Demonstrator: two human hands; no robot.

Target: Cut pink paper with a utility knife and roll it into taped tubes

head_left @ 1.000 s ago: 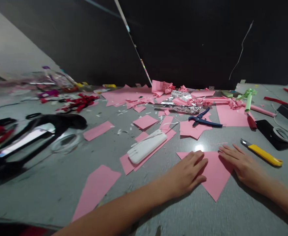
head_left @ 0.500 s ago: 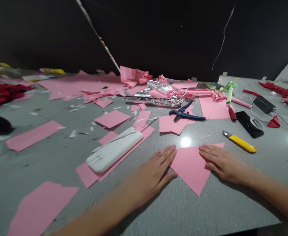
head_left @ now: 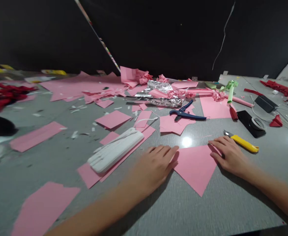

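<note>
A folded-looking pink paper triangle (head_left: 196, 167) lies on the grey table with one point toward me. My left hand (head_left: 156, 165) rests over its left corner, fingers bent, thumb and index tips apart. Over the right corner lies my right hand (head_left: 228, 155), its fingers loosely curved and a gap between thumb and index. Both hands cover the paper's corners; neither plainly grips it. Just beyond my right hand is a yellow utility knife (head_left: 244, 143). A white, block-like piece (head_left: 116, 150) sits on pink paper strips left of my left hand.
Blue-handled cutters (head_left: 187, 114) lie on pink scraps beyond the triangle. Crumpled foil (head_left: 158, 93) is farther back. At right are a black phone-like slab (head_left: 248, 123) with a white tape roll (head_left: 257, 124), and cables. A black wall (head_left: 158, 39) stands behind the table.
My right hand has slid outward to the right, and its fingers have curved more. My left fingers, flat before, are now bent at the left corner. The paper has hardly moved.
</note>
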